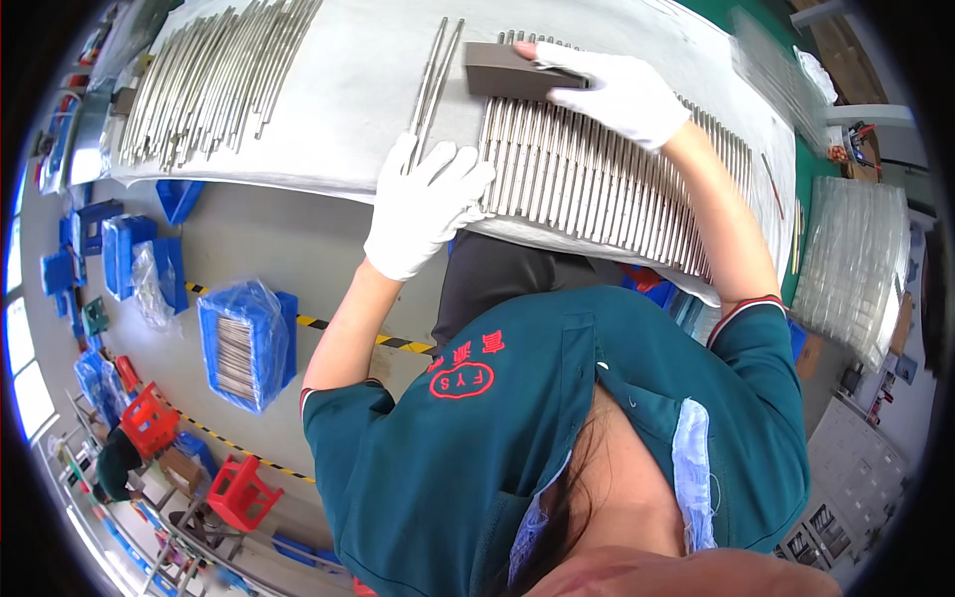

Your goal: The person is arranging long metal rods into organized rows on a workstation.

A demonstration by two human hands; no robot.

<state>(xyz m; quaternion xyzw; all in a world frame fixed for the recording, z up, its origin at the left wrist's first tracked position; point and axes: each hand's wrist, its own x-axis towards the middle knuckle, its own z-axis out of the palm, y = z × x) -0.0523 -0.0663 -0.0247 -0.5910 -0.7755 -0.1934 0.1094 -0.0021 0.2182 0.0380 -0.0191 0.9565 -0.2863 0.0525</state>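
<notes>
My right hand [637, 98], in a white glove whose thumb tip is bare, grips a dark brown rectangular block [512, 75]. The block lies across the upper part of a row of slim metal rods [597, 179], set side by side on the table. My left hand [423, 214], also gloved, rests at the table's near edge with its fingers apart. Its fingertips lie by the near ends of two separate metal rods [430, 85], and its thumb side is beside the row's left end. Whether it touches those rods, I cannot tell.
More loose metal rods [214, 75] lie at the left of the white-covered table [343, 99]. A blue crate [249, 343] lined with plastic holds rods on the floor. Red stools [242, 493] stand lower left. Clear plastic sheets [854, 264] are at the right.
</notes>
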